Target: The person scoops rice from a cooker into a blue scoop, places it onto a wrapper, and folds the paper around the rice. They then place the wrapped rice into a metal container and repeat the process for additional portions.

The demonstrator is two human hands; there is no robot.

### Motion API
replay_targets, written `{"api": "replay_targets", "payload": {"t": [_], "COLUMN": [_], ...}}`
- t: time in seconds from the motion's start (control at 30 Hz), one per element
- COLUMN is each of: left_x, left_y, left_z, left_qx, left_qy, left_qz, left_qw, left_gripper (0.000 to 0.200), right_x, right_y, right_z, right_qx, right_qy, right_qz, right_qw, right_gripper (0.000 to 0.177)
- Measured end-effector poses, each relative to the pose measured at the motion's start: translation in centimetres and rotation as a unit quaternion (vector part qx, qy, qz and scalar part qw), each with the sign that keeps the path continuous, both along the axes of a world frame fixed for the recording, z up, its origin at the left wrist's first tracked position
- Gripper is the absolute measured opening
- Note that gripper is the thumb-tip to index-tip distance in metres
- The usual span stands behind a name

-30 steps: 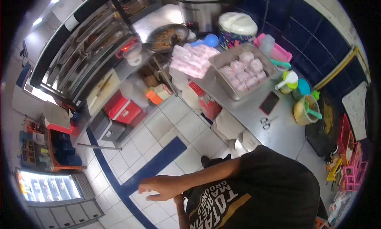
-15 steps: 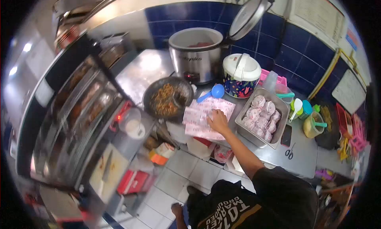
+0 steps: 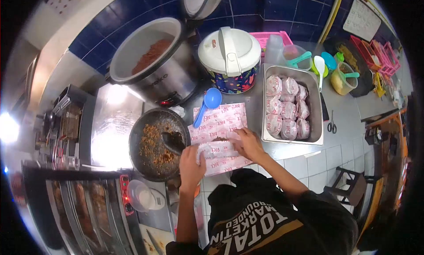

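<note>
Pink-and-white printed paper (image 3: 221,116) lies on the steel counter, with a folded part across its middle and a little dark food showing at the fold. My left hand (image 3: 192,165) pinches the left end of the fold. At the right end, my right hand (image 3: 248,144) has its fingers closed on the paper's edge. A blue scoop (image 3: 212,99) rests on the paper's upper left. Beside it on the left stands a black stone bowl (image 3: 150,166) of brown crumbly food with a dark pestle or spoon (image 3: 172,142) in it.
A steel tray (image 3: 314,100) holds several wrapped round bundles (image 3: 288,110). Behind are an open rice cooker (image 3: 176,74) with reddish contents and a lidded flowered container (image 3: 232,80). Scissors (image 3: 331,122) lie right of the tray. A white scale (image 3: 158,199) is lower left.
My left hand has come up from low beside the body to the paper. The paper is now folded over at its middle, and the view has turned and moved closer to the counter.
</note>
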State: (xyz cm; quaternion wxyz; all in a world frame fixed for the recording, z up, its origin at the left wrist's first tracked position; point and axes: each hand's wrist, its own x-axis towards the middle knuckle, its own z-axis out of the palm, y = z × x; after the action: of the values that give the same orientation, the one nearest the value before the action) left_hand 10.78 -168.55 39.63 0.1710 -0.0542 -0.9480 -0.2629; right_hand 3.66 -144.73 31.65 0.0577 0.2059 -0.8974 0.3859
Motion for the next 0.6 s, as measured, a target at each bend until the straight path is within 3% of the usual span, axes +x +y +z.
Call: {"api": "replay_targets", "payload": {"t": [0.07,0.13,0.23,0.33,0.4,0.5,0.53,0.6], "left_x": [-2.4,-5.5,-9.5,-12.8,-14.3,-15.1,-15.2,-14.5], "left_y": [-0.1,-0.5,-0.2,-0.3,-0.3,-0.2,-0.2,0.1], "left_z": [-1.4,-3.3,-5.0,-8.4,-9.5,-9.8,-9.6,-7.9], "left_qx": [0.004,-0.057,-0.096,-0.174,-0.175,-0.192,-0.189,-0.183], "left_qy": [-0.035,-0.055,-0.124,-0.173,-0.152,-0.176,-0.176,-0.215], "left_qz": [-0.048,-0.095,-0.114,-0.137,-0.174,-0.176,-0.179,-0.156], "left_qw": [0.998,0.992,0.981,0.96,0.957,0.949,0.949,0.946], "left_gripper": [0.028,0.029,0.029,0.03,0.03,0.031,0.031,0.034], "right_x": [-2.2,-4.6,-7.1,-9.5,-10.3,-10.7,-10.5,-8.5], "right_y": [-0.7,-1.8,-3.0,-3.4,-3.8,-3.6,-3.5,-3.4], "right_z": [-1.8,-2.4,-3.3,-3.3,-2.9,-2.7,-2.5,-2.1], "right_qx": [0.045,0.033,0.121,0.185,0.229,0.229,0.232,0.248], "right_qy": [-0.068,-0.053,0.016,0.041,-0.111,-0.172,-0.173,-0.036], "right_qz": [-0.053,-0.072,-0.088,-0.022,-0.038,-0.021,-0.024,-0.072], "right_qw": [0.995,0.995,0.989,0.982,0.966,0.958,0.957,0.965], "right_gripper": [0.035,0.035,0.038,0.039,0.04,0.042,0.042,0.036]}}
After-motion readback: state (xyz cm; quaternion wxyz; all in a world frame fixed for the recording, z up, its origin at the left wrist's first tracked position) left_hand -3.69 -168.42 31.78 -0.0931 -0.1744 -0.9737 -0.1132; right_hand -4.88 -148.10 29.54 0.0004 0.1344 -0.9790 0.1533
